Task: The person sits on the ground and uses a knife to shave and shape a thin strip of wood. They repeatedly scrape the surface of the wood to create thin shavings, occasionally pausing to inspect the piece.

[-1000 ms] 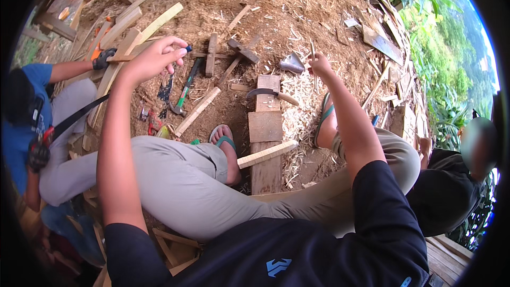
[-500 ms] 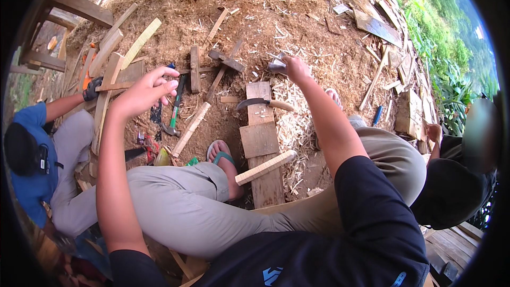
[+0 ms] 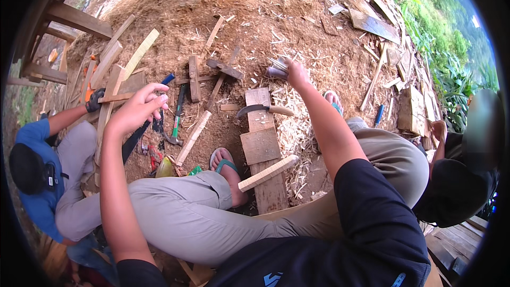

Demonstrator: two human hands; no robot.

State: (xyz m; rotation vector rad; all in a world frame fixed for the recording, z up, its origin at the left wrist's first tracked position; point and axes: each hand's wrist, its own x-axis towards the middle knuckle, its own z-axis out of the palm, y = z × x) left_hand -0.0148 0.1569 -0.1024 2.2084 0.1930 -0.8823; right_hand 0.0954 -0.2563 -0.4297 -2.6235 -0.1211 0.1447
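My right hand (image 3: 298, 74) is closed round a grey, rounded object with several thin pale wood slivers (image 3: 278, 67) sticking up by it; its exact kind I cannot make out. It hangs above the shavings, beyond a curved knife (image 3: 254, 109) with a wooden handle, which lies across the wood blocks (image 3: 260, 143). Nearer me, a pale notched stick (image 3: 268, 173) rests across the same blocks. My left hand (image 3: 137, 110) is raised in the air with loosely bent fingers apart, holding nothing. Beneath and beside it are a dark saw with a blue handle (image 3: 168, 79) and a hammer (image 3: 178, 119).
Another pale stick (image 3: 193, 137) and a wooden mallet (image 3: 225, 69) lie on the ground. A person in blue (image 3: 37, 170) works at the left, a gloved hand by a long board (image 3: 109, 95). Another person in black (image 3: 446, 191) sits at the right. Boards (image 3: 374, 25) lie far right.
My right hand has shifted slightly downward, with the slivers showing more plainly. My left hand has lowered a little to the left, uncovering the blue handle. The view has shifted slightly.
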